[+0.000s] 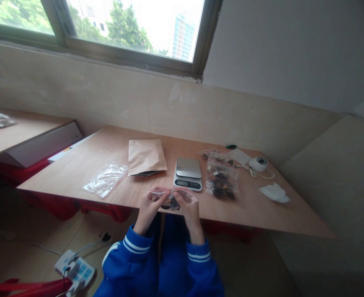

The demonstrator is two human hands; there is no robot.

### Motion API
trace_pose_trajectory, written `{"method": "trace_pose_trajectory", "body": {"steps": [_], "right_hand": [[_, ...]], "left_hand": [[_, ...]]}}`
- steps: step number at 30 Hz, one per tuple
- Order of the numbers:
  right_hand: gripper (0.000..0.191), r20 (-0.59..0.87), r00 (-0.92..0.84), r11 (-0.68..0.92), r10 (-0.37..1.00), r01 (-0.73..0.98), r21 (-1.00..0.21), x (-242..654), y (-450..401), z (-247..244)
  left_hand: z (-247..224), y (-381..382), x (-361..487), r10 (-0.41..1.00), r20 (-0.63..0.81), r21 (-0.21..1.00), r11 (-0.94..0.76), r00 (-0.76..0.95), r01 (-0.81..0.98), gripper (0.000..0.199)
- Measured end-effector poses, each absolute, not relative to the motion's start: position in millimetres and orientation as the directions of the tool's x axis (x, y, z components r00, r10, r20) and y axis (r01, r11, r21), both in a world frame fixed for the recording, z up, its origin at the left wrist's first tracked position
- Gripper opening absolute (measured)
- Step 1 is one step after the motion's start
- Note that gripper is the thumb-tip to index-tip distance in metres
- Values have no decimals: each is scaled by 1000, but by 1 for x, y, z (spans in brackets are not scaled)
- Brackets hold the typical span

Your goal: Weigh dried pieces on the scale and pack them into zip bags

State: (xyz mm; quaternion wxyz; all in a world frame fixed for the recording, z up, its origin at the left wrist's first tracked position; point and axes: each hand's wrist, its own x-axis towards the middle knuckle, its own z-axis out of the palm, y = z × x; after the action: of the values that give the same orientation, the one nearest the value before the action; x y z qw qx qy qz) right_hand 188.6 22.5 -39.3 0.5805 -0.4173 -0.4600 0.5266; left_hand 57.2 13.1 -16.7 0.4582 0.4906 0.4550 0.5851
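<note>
Both hands hold a clear zip bag (172, 203) by its red-edged top, at the table's front edge. My left hand (149, 208) pinches the left part of the seal, and my right hand (189, 208) grips it farther right, with the thumbs close together. Dark and pale pieces lie inside the bag; their kind I cannot make out. Just beyond the hands stands a kitchen scale (188, 169) with a bare steel plate. To its right several filled zip bags (221, 189) lie in a row. A brown paper pouch (146, 156) lies left of the scale.
Flat clear bags (106, 178) lie on the table's left. At the right are a white camera (258, 164) with its cable, a crumpled white cloth or tissue (274, 192) and a green-capped object (231, 147). A power strip (75, 268) with cables lies on the floor.
</note>
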Motion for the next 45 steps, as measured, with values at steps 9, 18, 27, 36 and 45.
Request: {"method": "trace_pose_trajectory", "body": {"steps": [9,18,27,36,45], "right_hand": [[14,304,155,313,940,-37,-949,185,25,-40],[20,226,169,236,959,-40,-971,213,26,-36],[80,266,687,115,677,259,-959,338,54,-54],[73,641,549,-261,536,830,-492,327,30,-68],[76,-18,298,-286,954,896,-339,342,75,-78]], "left_hand": [[-28,12,66,989,85,990,-98,-121,-99,28],[-29,14,58,981,167,983,-158,-96,94,30],[-33,30,-7,933,234,946,-154,-273,284,41],[-50,58,-22,824,538,665,-285,-178,690,40],[-61,109,-60,888,435,282,-292,150,914,51]]}}
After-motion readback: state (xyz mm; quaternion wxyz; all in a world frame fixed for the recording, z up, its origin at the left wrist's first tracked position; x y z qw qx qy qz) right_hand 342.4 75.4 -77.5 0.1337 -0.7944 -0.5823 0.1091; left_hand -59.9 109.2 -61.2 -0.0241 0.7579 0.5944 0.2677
